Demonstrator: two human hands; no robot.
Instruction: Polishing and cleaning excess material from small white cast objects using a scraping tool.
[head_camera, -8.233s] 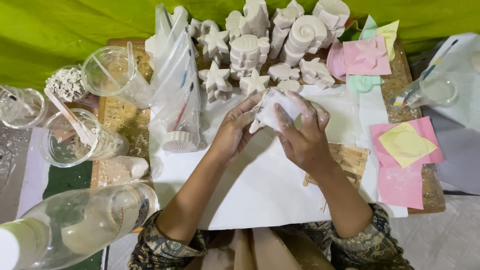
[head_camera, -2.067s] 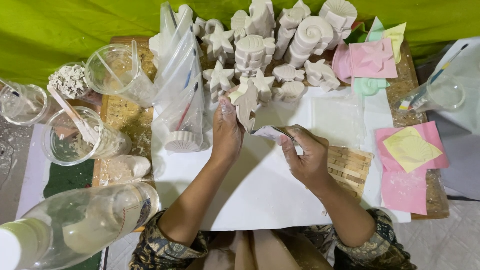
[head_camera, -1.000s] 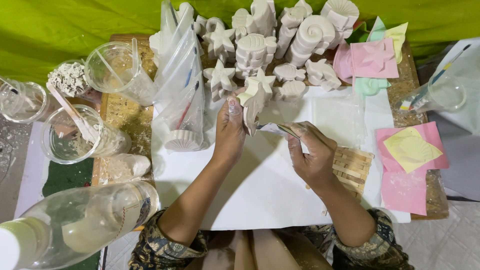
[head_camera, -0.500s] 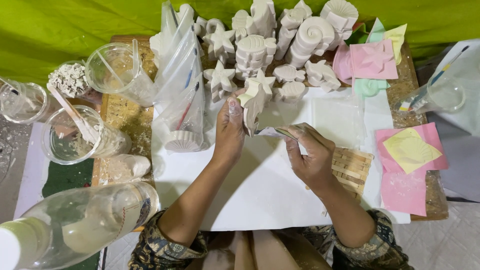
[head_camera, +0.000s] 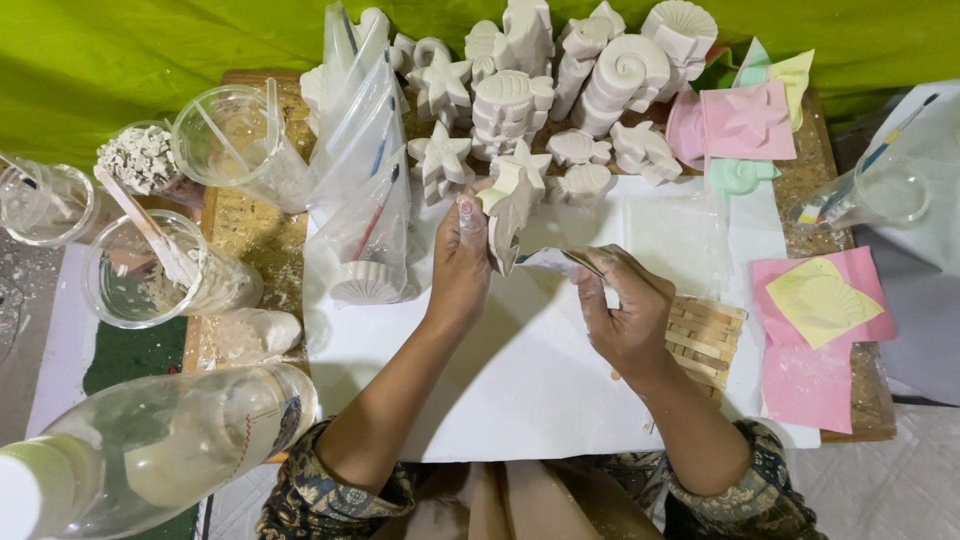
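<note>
My left hand holds a cream plaster figure upright by its edge, above a white sheet. My right hand pinches a small folded piece of sandpaper whose tip touches the figure's lower side. Both hands are over the middle of the sheet. Behind them stand several white plaster casts: starfish, shells and fish shapes.
Clear plastic cups with plaster residue and stir sticks stand at the left; a clear bottle lies at lower left. A clear plastic bag leans left of the casts. Pink, yellow and green moulds lie at right, near a small woven mat.
Eight seconds ago both hands cupped a rounded cast; now the left holds a flat figure upright and the right holds sandpaper against it. Over the last second almost nothing moved.
</note>
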